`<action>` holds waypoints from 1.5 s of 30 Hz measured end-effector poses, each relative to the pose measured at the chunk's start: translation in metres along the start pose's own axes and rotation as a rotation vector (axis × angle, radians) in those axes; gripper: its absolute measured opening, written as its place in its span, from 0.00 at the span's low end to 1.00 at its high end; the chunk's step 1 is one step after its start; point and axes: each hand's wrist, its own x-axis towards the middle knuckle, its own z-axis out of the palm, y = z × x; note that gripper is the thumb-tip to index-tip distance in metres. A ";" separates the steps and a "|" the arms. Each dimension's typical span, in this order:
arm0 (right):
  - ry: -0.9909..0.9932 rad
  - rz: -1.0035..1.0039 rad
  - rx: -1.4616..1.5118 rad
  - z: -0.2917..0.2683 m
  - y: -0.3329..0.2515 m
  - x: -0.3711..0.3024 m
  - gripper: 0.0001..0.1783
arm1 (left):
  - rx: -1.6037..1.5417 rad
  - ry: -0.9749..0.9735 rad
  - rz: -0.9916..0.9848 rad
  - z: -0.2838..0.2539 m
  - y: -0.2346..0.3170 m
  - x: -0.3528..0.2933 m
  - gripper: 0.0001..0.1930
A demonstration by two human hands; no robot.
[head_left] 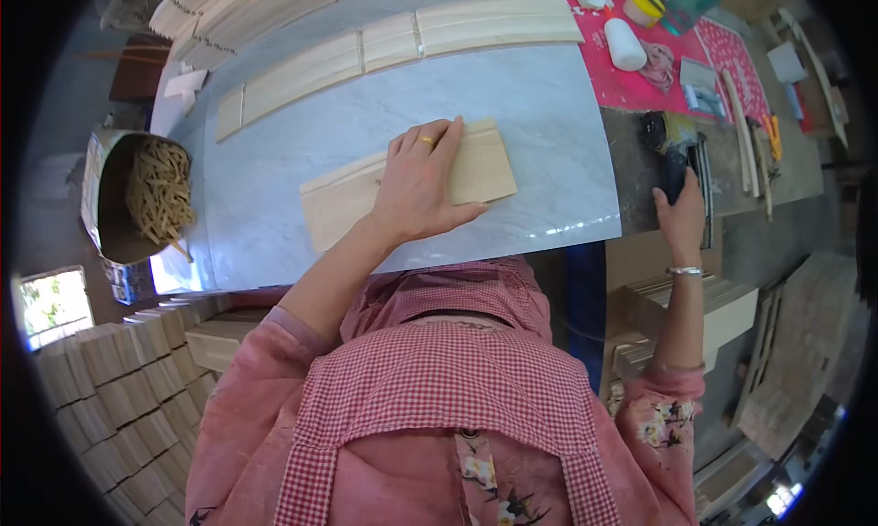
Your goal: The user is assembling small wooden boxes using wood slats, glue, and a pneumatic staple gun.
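My left hand [416,192], with a ring on one finger, presses down on a short pale wooden board [483,160] lying at a slant on the blue-grey marbled tabletop [540,96]. Its thumb is spread out to the right and the other fingers point away from me. To the right, beyond the tabletop's edge, my right hand [681,217] is closed around the black handle of a tool [673,165]. The tool's far end is dark and yellowish; its exact kind is hard to make out. A bracelet circles that wrist.
Long pale boards [393,46] lie farther back, beside stacked slats [247,9]. At left stands a bin of wood strips [160,192]. A pink mat [613,82] holds a white bottle [625,44] and a yellow tub [644,7]. Wood blocks [119,380] are stacked at lower left.
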 end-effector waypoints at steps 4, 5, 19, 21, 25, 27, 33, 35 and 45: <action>-0.006 0.012 -0.076 -0.004 -0.006 0.028 0.33 | 0.043 0.066 0.026 0.006 0.001 -0.003 0.50; -0.009 -0.009 -0.104 -0.013 -0.014 0.035 0.33 | 0.015 0.080 0.009 0.005 -0.002 -0.005 0.50; -0.362 0.229 0.575 -0.154 -0.186 -0.037 0.14 | 0.028 0.070 -0.073 0.002 -0.002 0.007 0.46; -0.391 0.220 0.603 -0.162 -0.204 -0.055 0.14 | 0.018 0.066 -0.067 0.001 -0.003 0.007 0.45; -0.475 0.179 0.699 -0.172 -0.220 -0.072 0.15 | 0.005 0.066 -0.055 0.001 -0.004 0.006 0.45; -0.498 0.207 0.605 -0.171 -0.219 -0.072 0.15 | -0.001 0.090 -0.043 0.004 -0.005 0.005 0.45; -0.270 0.132 0.312 -0.141 -0.185 -0.058 0.17 | -0.008 0.094 -0.046 0.004 -0.005 0.003 0.45; -0.184 0.102 0.257 -0.113 -0.153 -0.046 0.18 | 0.002 0.084 -0.047 0.004 -0.006 0.003 0.45; -0.034 0.010 -0.267 -0.003 -0.038 0.009 0.33 | 0.045 -0.020 -0.042 0.000 0.004 0.009 0.49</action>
